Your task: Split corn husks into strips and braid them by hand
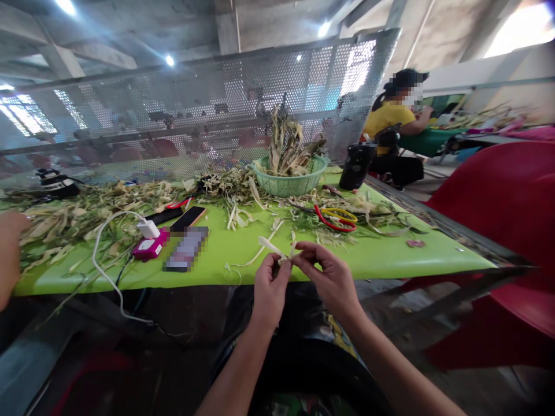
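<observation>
Both of my hands meet just over the near edge of the green table (390,254). Pale strips of dried husk (273,247) stick up from between the fingers. My left hand (269,283) is closed on the husk, thumb pressed against the fingers. Thumb and forefinger of my right hand (327,277) pinch the same piece from the right side. The fingertips hide where the strips join. Beyond my hands, scissors with red and yellow handles (336,218) lie among green scraps.
A green basket (288,184) holds dried husks, with a dark bottle (356,166) beside it. Husk piles (108,214), phones (188,219) and a pink power socket (150,245) lie leftward. Another person's arm (8,254) shows far left; a person (390,124) sits behind at right.
</observation>
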